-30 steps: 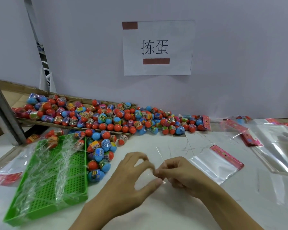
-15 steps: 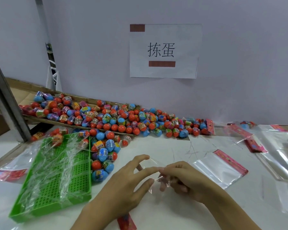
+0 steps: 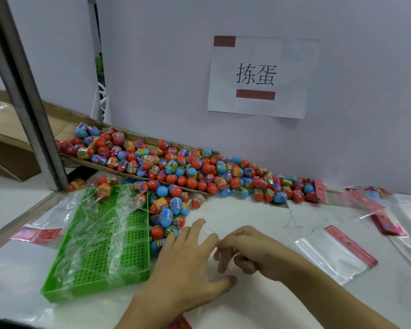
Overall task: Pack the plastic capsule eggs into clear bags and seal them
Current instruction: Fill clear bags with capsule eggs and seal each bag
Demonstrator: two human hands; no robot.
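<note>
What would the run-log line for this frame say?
stage: opening clear bag | left hand: holds clear bag | right hand: pinches bag edge | eggs: loose pile, none bagged | green tray: left

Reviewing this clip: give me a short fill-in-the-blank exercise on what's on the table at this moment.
1. The perforated tray left of the hands is coloured ____.
2. The capsule eggs are heaped against the ____ at the back of the table.
3. Both hands, left hand and right hand, work a thin clear ____ between them.
4. The empty clear bag right of the hands has a ____ header strip.

Missing words: green; wall; bag; red
</note>
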